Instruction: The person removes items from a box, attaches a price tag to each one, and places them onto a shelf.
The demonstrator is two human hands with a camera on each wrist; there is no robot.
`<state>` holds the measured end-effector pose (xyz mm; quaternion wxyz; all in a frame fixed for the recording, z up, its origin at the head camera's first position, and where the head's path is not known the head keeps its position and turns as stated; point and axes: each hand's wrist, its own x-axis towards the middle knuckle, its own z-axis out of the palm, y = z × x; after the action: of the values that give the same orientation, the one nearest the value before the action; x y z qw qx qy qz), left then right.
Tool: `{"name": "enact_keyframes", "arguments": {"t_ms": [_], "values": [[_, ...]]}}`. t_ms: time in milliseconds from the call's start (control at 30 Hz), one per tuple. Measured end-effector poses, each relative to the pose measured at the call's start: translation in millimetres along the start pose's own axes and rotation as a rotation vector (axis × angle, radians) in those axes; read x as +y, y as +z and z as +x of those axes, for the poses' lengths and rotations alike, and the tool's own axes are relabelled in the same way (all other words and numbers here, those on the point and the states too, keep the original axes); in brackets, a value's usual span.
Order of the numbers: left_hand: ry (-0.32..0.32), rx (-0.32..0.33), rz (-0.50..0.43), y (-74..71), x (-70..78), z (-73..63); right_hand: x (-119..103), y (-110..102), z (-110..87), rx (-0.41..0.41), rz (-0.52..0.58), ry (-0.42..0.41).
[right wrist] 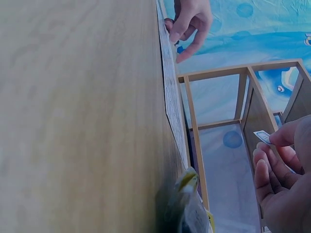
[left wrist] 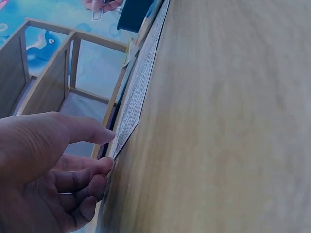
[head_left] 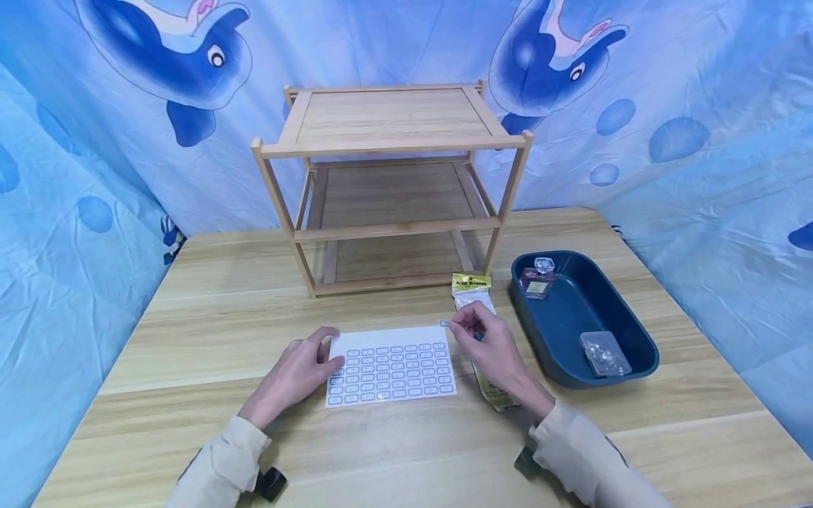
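Observation:
A white sheet of small printed labels (head_left: 391,367), set out in rows, lies flat on the table. My left hand (head_left: 303,370) rests at the sheet's left side, thumb over the labels and forefinger by the upper corner; in the left wrist view the thumb (left wrist: 92,130) and fingertips stay apart. Over the sheet's upper right corner, my right hand (head_left: 492,346) pinches one small label (head_left: 444,323) between thumb and forefinger. The right wrist view shows that label (right wrist: 263,137) held up off the table, a dark-bordered frame printed on it.
A plastic packet marked "Artist Brushes" (head_left: 471,282) lies partly under my right forearm. To the right stands a dark blue tub (head_left: 574,321) holding a perfume bottle (head_left: 536,282) and a clear small box (head_left: 605,353). Behind the sheet is a wooden three-tier rack (head_left: 394,230).

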<state>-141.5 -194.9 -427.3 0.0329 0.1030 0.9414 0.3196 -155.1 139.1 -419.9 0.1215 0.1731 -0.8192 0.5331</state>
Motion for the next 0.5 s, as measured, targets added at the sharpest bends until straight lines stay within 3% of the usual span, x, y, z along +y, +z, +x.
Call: {"name": "enact_keyframes", "arguments": {"t_ms": [133,300,500], "values": [[0.011,0.017,-0.006,0.5,1.0,2.1,3,-2,-1.8,0.012,0.021,-0.013],[0.089,0.070,-0.040,4.7,10.0,8.9,5,-5,-3.0,0.025,0.033,-0.017],[0.191,0.063,-0.212,15.5,34.3,19.1,5,-10,-5.5,0.001,0.040,0.035]]}}
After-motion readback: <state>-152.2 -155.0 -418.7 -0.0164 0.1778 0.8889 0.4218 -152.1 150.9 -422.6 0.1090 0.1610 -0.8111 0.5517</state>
